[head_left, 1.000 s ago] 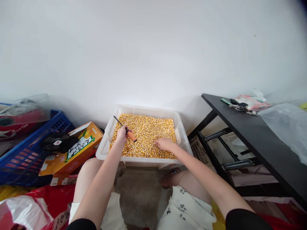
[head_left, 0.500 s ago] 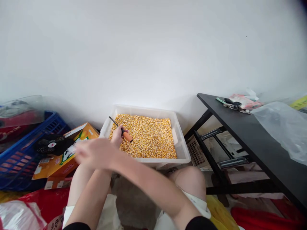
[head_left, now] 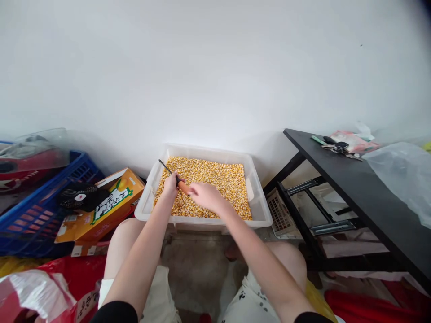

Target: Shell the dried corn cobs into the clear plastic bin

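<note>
A screwdriver [head_left: 182, 185] with an orange-brown handle, black collar and thin dark shaft is held slantwise above corn kernels [head_left: 215, 172]. My left hand [head_left: 170, 184] is closed around the black collar, and the shaft points up and to the left. At the lower end of the handle, my right hand [head_left: 204, 195] is closed with its fingertips on it. Both hands are over a translucent plastic bin [head_left: 260, 197] full of loose yellow kernels, which stands in front of my knees. The undersides of both hands are hidden.
On the left are a blue basket [head_left: 81, 168], a black fan [head_left: 76, 197], an orange carton [head_left: 134, 179] and red plastic bags [head_left: 81, 273]. A black table [head_left: 367, 197] on the right bears keys [head_left: 340, 147] and a clear bag [head_left: 400, 175]. A white wall rises behind the bin.
My right hand has swung from the left, near the carton, over to the screwdriver handle. My left hand still holds the screwdriver. The whole view has shifted slightly.
</note>
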Demonstrator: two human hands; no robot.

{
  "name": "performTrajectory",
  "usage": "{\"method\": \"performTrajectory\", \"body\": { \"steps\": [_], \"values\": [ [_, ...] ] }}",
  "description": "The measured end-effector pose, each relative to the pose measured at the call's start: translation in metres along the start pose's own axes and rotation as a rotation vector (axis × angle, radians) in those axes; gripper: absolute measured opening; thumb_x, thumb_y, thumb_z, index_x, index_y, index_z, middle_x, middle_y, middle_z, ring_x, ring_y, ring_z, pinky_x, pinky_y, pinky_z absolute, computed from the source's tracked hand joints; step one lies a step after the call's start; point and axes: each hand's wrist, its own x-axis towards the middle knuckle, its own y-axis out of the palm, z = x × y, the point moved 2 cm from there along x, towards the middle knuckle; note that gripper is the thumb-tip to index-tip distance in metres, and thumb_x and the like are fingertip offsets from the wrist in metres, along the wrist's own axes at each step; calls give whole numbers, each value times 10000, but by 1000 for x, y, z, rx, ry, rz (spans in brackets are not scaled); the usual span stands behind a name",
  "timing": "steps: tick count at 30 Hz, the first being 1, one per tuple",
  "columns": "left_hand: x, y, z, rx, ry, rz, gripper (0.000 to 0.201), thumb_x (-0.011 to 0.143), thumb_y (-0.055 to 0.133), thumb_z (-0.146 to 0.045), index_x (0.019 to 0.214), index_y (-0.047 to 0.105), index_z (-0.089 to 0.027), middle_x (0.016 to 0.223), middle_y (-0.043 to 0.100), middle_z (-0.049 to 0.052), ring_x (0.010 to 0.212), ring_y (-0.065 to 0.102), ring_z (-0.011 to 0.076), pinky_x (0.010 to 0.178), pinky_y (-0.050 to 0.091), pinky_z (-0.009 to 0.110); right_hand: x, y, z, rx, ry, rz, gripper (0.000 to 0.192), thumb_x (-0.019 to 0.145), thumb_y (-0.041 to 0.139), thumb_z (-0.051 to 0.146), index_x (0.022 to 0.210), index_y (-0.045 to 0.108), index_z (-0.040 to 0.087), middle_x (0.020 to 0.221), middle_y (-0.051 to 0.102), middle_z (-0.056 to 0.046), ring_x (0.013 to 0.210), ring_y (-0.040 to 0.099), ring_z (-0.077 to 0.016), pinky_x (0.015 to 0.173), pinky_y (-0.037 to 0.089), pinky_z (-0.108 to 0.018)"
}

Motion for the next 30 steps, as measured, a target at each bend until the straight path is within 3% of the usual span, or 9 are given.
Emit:
{"method": "performTrajectory", "body": {
  "steps": [2,3,7,12,21,30],
  "values": [
    [-1,2,-1,-10,-39,4,145,770,485,-226,632,460,-188,417,463,-29,365,487,123,382,356,216,-9,9,-60,-148,201,181,271,858,486,391,908,644,177,909,677,-92,801,606,-204,621,385,-269],
    [-3,3,-2,-18,-55,4,147,771,481,-215,629,453,-189,410,447,-38,353,471,114,385,361,213,-13,14,-81,-163,232,231,271,816,553,410,857,656,163,870,680,-103,768,610,-210,597,375,-266],
    [-9,4,-7,-54,-98,3,154,763,478,-176,617,431,-189,402,407,-60,325,431,89,388,369,197,-20,39,-122,-159,238,321,344,778,574,500,820,675,174,804,689,-82,679,608,-186,542,347,-247],
    [-16,4,-12,-73,-130,22,184,770,471,-169,594,421,-187,398,400,-59,307,405,83,358,342,189,-15,60,-128,-154,182,373,400,806,508,527,841,686,170,820,695,-89,679,611,-183,529,338,-243],
    [-19,8,-15,-81,-159,57,215,798,467,-192,588,426,-187,392,397,-55,302,392,78,342,337,177,-12,74,-129,-144,108,362,317,871,445,383,908,683,177,917,697,-89,759,620,-189,595,362,-247],
    [-15,6,-12,-64,-161,52,206,788,485,-191,589,431,-186,398,410,-53,303,404,81,344,347,186,-14,66,-135,-89,155,255,246,855,451,243,845,681,156,860,692,-84,710,582,-158,598,335,-237]
  ]
}}
